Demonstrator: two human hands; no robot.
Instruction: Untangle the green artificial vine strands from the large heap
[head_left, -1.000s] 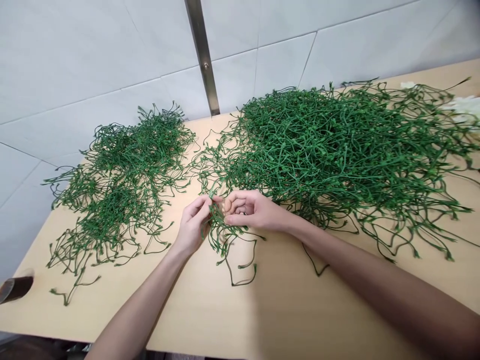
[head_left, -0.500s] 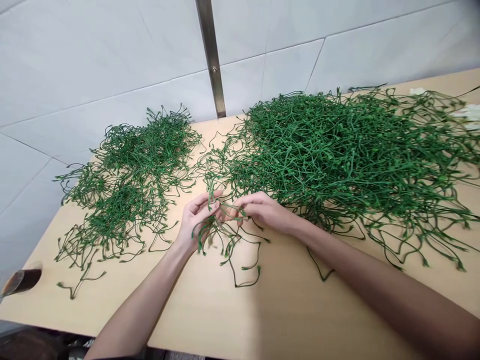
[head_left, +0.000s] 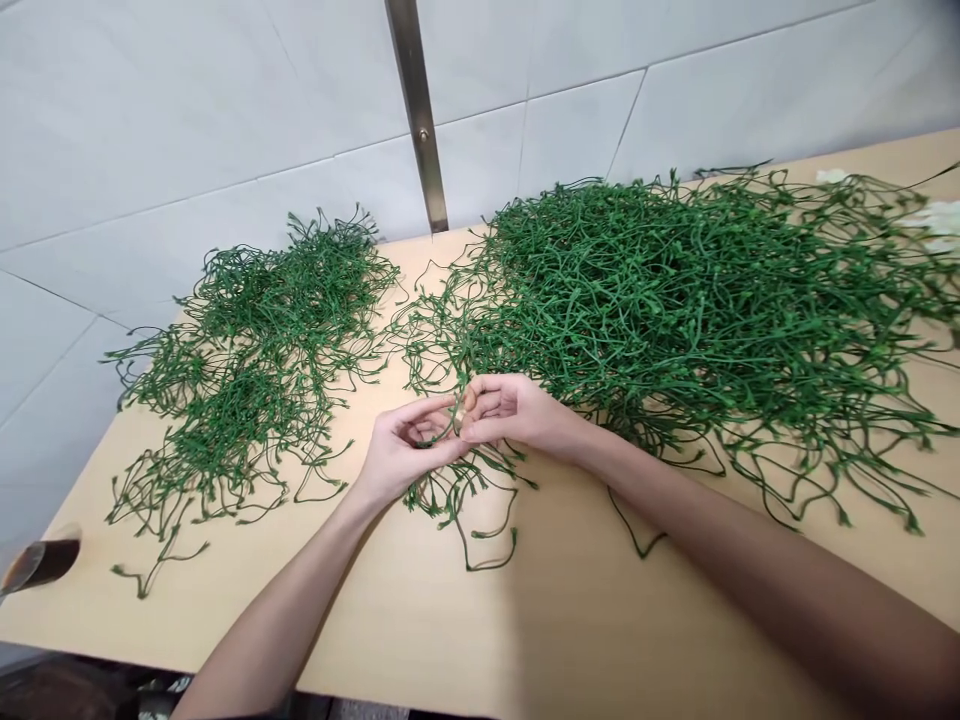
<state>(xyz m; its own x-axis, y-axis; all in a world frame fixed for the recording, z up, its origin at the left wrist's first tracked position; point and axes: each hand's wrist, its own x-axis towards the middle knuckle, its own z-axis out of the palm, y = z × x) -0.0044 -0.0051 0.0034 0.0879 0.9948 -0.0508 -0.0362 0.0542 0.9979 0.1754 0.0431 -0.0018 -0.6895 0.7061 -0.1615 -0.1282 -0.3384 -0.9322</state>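
Lying at the far left edge of the tabletop [head_left: 570,620], a dark cylindrical object [head_left: 37,563] is only partly in view and cannot be identified. Next comes the smaller pile of green stems [head_left: 251,350], loosely tangled, well apart from the hands. At centre, the left hand [head_left: 405,450] and the right hand [head_left: 510,412] meet fingertip to fingertip, both pinching the top of a small green sprig [head_left: 457,490], whose thin branches trail down onto the tabletop just beside the large pile of stems [head_left: 690,300] to the right. The sprig appears light, soft and springy, judged likely to snag on neighbouring stems; the thicker junction where its branches join is judged the soundest place to hold. White pieces [head_left: 937,218] lie at the far right edge.
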